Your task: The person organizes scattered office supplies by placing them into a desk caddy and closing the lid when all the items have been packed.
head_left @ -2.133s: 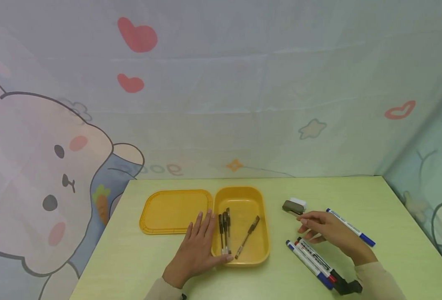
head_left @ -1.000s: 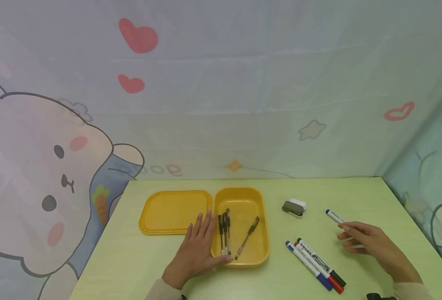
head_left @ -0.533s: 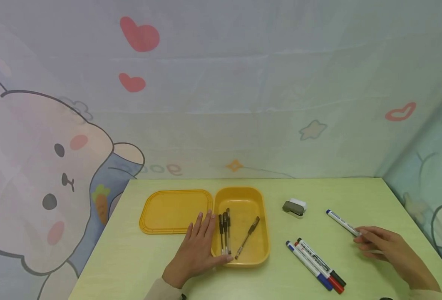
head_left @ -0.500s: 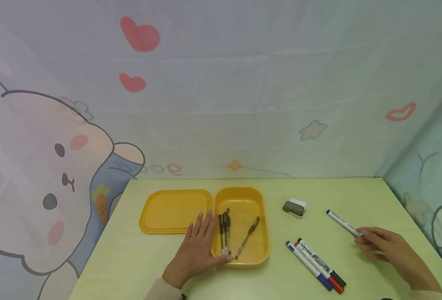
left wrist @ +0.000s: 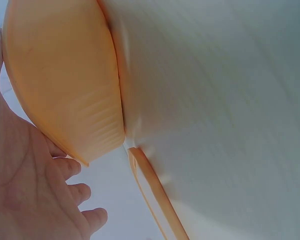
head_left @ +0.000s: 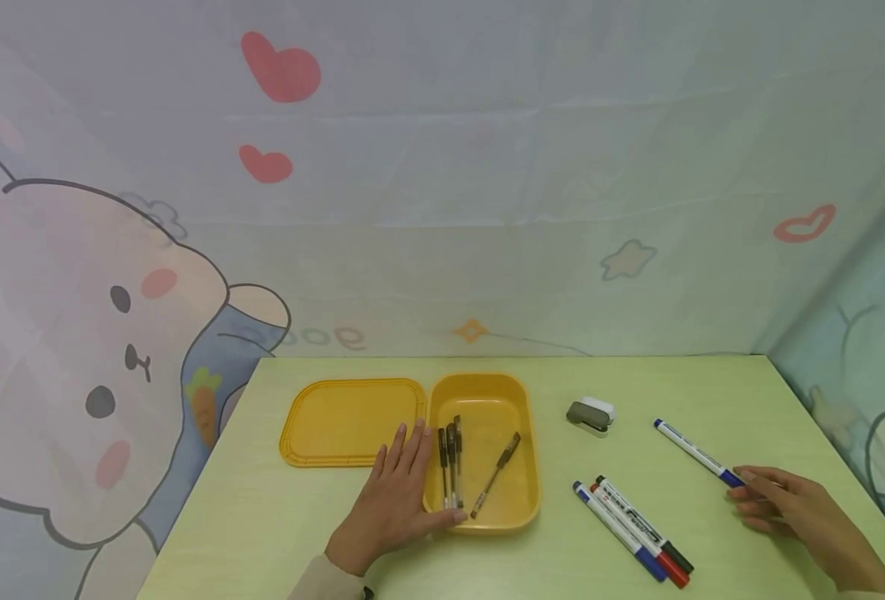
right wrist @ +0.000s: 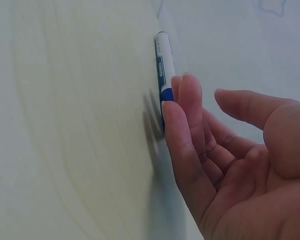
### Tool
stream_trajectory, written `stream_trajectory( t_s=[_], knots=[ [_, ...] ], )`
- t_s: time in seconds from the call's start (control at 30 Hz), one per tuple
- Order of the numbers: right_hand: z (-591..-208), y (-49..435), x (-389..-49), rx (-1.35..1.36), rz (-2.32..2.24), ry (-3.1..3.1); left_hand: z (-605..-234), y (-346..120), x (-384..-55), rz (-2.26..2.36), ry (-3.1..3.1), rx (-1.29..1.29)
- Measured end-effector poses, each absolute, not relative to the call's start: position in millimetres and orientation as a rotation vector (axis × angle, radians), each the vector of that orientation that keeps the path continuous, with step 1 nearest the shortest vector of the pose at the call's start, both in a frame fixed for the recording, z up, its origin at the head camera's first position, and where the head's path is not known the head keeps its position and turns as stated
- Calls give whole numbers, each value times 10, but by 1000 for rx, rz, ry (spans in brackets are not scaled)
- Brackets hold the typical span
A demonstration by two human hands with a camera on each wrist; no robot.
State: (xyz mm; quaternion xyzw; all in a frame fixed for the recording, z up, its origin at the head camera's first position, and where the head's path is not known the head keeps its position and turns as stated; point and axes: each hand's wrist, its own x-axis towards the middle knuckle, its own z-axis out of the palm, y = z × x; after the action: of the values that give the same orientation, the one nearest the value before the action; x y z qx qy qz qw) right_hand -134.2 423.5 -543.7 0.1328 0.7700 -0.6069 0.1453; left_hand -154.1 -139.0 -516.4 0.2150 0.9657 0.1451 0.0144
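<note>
Head view: left hand (head_left: 393, 517), fingers straight, rests on near-left rim of yellow plastic box (head_left: 487, 412); four dark-capped gel pens (head_left: 452, 467) inside. Yellow lid (head_left: 352, 422) just beside. Right hand (head_left: 795, 510) at near end of blue-capped whiteboard marker (head_left: 693, 450), right of stapler (head_left: 589, 415) and three more markers (head_left: 633, 533).
Left wrist view: thumb and fingers spread along box rim.
Right wrist view: thumb well apart from fingers, grip loose; marker just beyond fingertips, contact I cannot tell.

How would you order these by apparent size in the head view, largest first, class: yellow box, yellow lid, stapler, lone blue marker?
1. Yellow box
2. Yellow lid
3. Stapler and lone blue marker, unranked: the marker looks longer, the stapler thicker.
</note>
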Motion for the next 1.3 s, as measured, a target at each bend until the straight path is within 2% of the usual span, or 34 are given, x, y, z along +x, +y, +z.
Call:
stream_trajectory(
  t_s=[0.37, 0.97, 1.3],
  knots=[
    [-5471, 4276, -1361, 487, -1717, 2177, -5176, -1394, -1534, 459, 3020, 693],
    [-5430, 4193, -1477, 273, -1358, 2478, -5142, -1384, -1535, 433, 3004, 686],
    [-5342, 4185, -1560, 355, -1557, 2382, -5146, -1389, -1546, 456, 3018, 693]
  ],
)
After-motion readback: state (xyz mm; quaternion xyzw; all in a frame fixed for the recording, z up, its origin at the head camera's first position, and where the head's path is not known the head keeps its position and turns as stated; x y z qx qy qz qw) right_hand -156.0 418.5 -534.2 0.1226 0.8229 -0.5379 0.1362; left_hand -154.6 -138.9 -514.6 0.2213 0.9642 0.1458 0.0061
